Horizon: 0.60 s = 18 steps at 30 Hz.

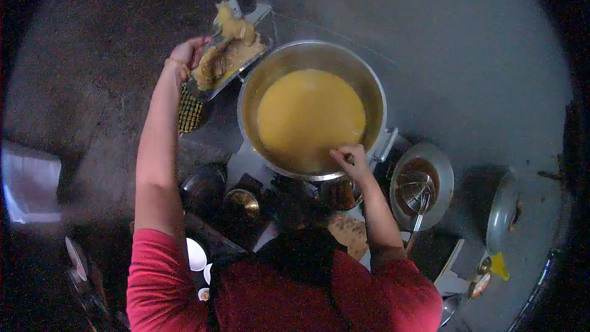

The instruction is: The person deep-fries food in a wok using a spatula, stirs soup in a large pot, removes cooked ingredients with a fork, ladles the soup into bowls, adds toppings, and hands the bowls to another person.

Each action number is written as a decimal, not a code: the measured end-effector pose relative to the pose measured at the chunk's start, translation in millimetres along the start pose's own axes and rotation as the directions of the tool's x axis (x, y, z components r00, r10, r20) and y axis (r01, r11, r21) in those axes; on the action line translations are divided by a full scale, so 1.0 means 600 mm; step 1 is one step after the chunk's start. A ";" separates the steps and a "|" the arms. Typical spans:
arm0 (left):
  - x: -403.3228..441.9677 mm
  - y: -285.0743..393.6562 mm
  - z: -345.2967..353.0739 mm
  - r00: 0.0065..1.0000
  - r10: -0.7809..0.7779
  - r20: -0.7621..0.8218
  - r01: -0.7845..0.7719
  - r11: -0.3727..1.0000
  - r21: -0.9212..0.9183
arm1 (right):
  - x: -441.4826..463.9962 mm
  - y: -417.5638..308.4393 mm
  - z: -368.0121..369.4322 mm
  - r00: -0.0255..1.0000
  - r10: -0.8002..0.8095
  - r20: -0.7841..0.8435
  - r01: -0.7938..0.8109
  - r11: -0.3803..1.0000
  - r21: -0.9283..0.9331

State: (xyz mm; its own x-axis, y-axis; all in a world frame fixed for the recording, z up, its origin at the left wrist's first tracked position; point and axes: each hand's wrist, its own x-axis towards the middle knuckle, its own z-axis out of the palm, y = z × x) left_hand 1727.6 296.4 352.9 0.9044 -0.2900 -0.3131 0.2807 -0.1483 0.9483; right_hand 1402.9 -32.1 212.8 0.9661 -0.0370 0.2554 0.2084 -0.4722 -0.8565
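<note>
A large metal pot holds yellow liquid. My left hand is at the left edge of a clear tray, its fingers closed on that edge. The tray is tilted beside the pot's upper left rim and carries a pale brown and yellow mass. Over the pot's lower right rim is my right hand, its fingers curled together. Whether it holds something small cannot be made out.
Right of the pot sits a metal bowl with a wire skimmer in it. A grey lid or pan stands farther right. Below the pot is a small metal bowl. A white container lies far left.
</note>
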 end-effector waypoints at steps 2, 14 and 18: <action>0.018 -0.061 -0.034 0.968 -0.036 -0.248 0.091 0.972 0.217 | 0.022 -0.017 -0.004 1.000 -0.027 -0.009 0.026 0.997 -0.075; -0.056 -0.090 -0.052 0.942 0.168 -0.290 0.262 0.169 0.950 | 0.105 0.090 0.057 0.895 0.287 -0.341 -0.249 0.957 0.151; -0.086 -0.062 -0.085 0.877 0.259 -0.404 0.429 -0.044 0.902 | 0.129 0.061 0.026 0.811 0.252 -0.528 -0.071 0.938 0.339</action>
State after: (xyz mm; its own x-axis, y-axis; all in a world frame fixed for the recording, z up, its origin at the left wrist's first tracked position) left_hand 1686.6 364.8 336.7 0.9960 0.0893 -0.0072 0.0854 -0.9710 -0.2231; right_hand 1487.9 -38.5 194.4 0.7553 -0.6145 0.2281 0.1784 -0.1421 -0.9736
